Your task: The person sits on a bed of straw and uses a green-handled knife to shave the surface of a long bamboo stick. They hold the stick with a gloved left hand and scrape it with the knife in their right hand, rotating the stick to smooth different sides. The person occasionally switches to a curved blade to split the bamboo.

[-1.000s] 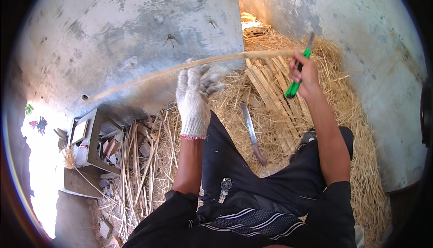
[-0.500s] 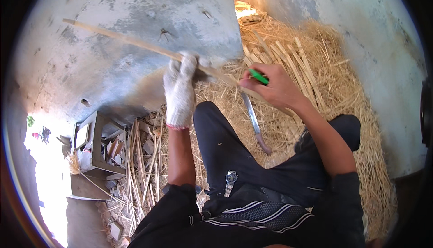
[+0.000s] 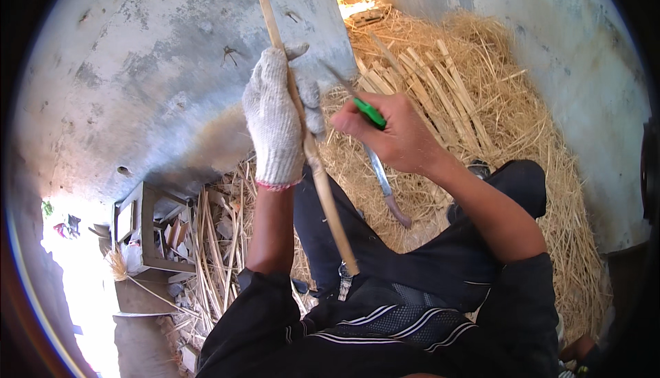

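Observation:
My left hand (image 3: 275, 120), in a white knitted glove with a red-edged cuff, holds a long pale wooden stick (image 3: 333, 216). Its upper end runs out of the top of the view, and the lower end reaches down over my lap. To the right of it, my bare right hand (image 3: 392, 130) is closed round the green handle of a knife (image 3: 371, 113). The narrow blade points up and left, apart from the stick. Below my right hand a long blade with a brown wooden handle (image 3: 397, 212) lies on the straw, its far end partly hidden by the hand.
Several split wooden strips (image 3: 447, 93) lie on the straw (image 3: 495, 55) ahead. A wooden frame (image 3: 141, 227) with rubble stands at left, beside long thin strips (image 3: 213, 254). Stained walls (image 3: 172, 48) close in left and right. A wristwatch (image 3: 344, 283) rests at my lap.
The stick has swung from slanting across leftward to nearly upright, with its lower end toward my lap. My right hand has come off the stick, and the knife blade now shows.

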{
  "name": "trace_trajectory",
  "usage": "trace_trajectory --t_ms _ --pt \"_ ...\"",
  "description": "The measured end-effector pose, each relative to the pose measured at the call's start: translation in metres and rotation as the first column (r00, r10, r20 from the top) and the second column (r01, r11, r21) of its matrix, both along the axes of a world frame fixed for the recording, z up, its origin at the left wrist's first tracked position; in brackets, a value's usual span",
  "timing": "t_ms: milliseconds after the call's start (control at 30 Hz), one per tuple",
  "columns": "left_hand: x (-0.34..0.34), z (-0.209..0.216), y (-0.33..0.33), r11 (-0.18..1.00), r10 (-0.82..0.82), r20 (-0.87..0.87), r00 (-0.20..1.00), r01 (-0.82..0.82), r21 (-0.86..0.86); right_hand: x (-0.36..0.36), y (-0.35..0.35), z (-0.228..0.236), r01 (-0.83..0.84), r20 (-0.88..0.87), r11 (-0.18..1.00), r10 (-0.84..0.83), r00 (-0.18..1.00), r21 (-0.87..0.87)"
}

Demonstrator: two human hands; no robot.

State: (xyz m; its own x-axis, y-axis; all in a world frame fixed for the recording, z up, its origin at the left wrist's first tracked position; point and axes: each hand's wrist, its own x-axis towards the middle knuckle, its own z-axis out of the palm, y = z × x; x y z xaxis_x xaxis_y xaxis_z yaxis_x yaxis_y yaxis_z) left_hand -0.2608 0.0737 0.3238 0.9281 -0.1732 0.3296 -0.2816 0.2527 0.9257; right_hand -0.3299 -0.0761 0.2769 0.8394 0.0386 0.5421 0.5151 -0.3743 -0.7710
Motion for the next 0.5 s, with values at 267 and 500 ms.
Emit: trace_trajectory --t_ms 267,500 --pt "-0.01 -0.013 -0.023 0.991 -0.04 0.126 0.991 0.023 0.134 -0.001 0.003 -0.004 0.099 0.043 0.994 -0.097 0.994 -0.055" --pt "-0.008 -0.027 -0.012 0.991 -0.049 -0.047 0.998 0.054 0.119 0.0 -0.019 0.01 0.275 0.328 0.945 -0.208 0.922 -0.175"
